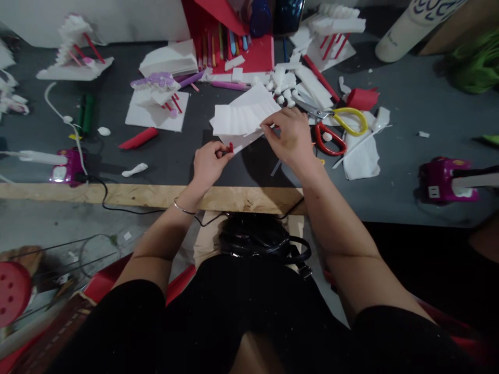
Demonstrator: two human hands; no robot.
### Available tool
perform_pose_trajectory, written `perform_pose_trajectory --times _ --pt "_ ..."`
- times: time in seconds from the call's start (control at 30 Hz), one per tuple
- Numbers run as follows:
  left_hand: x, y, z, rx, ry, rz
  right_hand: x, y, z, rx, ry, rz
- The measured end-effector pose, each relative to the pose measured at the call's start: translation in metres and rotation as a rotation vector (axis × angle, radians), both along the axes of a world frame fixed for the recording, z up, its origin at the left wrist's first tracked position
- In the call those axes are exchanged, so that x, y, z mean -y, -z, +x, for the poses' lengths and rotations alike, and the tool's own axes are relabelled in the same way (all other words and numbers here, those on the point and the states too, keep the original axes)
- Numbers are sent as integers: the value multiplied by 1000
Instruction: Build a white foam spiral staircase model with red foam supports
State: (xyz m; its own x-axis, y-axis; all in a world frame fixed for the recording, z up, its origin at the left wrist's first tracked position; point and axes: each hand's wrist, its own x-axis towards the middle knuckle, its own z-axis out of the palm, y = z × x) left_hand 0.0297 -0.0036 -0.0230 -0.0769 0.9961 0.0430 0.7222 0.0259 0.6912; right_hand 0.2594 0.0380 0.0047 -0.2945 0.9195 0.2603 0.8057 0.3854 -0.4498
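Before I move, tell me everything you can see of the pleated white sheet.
The pleated white sheet looks like paper, ridged side by side. It lies on the dark table, apparently over a flat white piece showing at its near side. The right hand is at its right edge; whether it pinches the sheet is unclear. The left hand, holding a small red piece, is close by.

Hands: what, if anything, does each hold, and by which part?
Left hand: a small red piece, apparently by its lower end. Right hand: at the edge of pleated paper, grip unclear.
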Motion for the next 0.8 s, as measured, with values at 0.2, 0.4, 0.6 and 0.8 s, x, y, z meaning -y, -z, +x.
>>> perform_pose_trajectory --times 0.2,0.4,0.6,0.8 --pt "-4 8 0 5 -3 40 -3 5 -4 30 -26 -18" --pt "-7 8 1 -19 -11 27 -4 4 -4 61 -55 -23" --pt "-7 5 2 3 -14 16 -1 5 -2 114 -117 43" --pt "-7 5 3 9 -24 11 0 8 -4 118 -154 46"
